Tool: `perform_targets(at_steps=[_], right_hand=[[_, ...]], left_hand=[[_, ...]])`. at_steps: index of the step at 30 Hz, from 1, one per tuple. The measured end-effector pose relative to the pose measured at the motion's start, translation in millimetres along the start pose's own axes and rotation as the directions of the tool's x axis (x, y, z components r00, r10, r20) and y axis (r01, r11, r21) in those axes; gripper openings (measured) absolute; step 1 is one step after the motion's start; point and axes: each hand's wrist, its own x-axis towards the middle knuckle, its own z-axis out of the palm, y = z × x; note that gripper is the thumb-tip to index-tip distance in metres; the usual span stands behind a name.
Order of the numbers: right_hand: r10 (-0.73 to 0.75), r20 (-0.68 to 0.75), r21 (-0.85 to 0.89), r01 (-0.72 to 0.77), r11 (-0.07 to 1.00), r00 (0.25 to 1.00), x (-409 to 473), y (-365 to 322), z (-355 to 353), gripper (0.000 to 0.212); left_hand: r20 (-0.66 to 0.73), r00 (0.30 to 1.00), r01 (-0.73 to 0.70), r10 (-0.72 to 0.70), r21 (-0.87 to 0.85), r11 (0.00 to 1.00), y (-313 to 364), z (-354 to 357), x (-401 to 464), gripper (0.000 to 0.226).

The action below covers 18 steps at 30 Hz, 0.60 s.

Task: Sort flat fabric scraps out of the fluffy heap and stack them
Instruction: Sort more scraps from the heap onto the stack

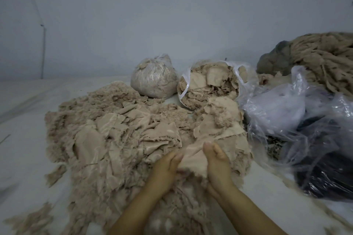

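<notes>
At lower centre, the left hand (165, 166) and right hand (216, 162) are each pinching an edge of one beige flat scrap (193, 158), their grip curled round the cloth, so fingertips are partly hidden in it. The fluffy heap (107, 139) is spreading across the pale surface (24, 158); its near edge is running off the frame bottom. Upper right, an open bag (210, 84) is showing scraps; the dark bag's (324, 173) contents are hard to make out.

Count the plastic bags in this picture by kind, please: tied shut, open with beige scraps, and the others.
Tied bag of beige fluff: 1
Open bag of beige scraps: 1
Clear bag, crumpled at the right: 1
Bag with dark contents: 1
Total: 4
</notes>
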Motion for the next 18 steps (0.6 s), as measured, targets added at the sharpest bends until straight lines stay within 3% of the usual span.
perform_targets(at_steps=[2,3,5,8,9,11,14,18], right_hand=[[-0.016,-0.035,0.078,0.019,0.997,0.999,6,-9,-6,0.025],[-0.024,-0.017,0.079,0.025,0.997,1.0,9,-12,-9,0.025],[-0.016,0.062,0.033,0.014,0.999,0.998,10,-15,-8,0.022],[0.002,0.191,0.018,-0.006,1.0,0.982,3,-7,0,0.024],[0.008,0.217,0.021,-0.013,1.0,0.976,1,-5,1,0.023],[0.001,0.242,-0.038,0.008,0.999,0.97,-3,-2,0,0.023],[0.047,0.247,-0.084,-0.027,0.996,0.968,-1,-3,-2,0.031],[0.097,0.233,-0.122,-0.07,0.99,0.968,6,-6,0,0.009]], left_hand=[[-0.097,0.993,0.085,-0.071,0.146,0.986,-10,-10,-3,0.032],[-0.111,0.99,0.105,-0.09,0.137,0.985,-13,-14,-5,0.034],[-0.045,0.984,0.171,-0.174,-0.061,0.983,-5,-16,-7,0.039],[0.207,0.929,0.369,-0.307,-0.466,0.804,20,-5,-2,0.036],[0.225,0.917,0.399,-0.33,-0.561,0.726,28,-2,0,0.028],[0.118,0.903,0.367,-0.414,-0.714,0.597,33,-2,6,0.015],[0.047,0.915,0.314,-0.401,-0.707,0.633,30,-12,11,0.014],[0.03,0.911,0.327,-0.411,-0.659,0.677,32,-7,10,0.02]])
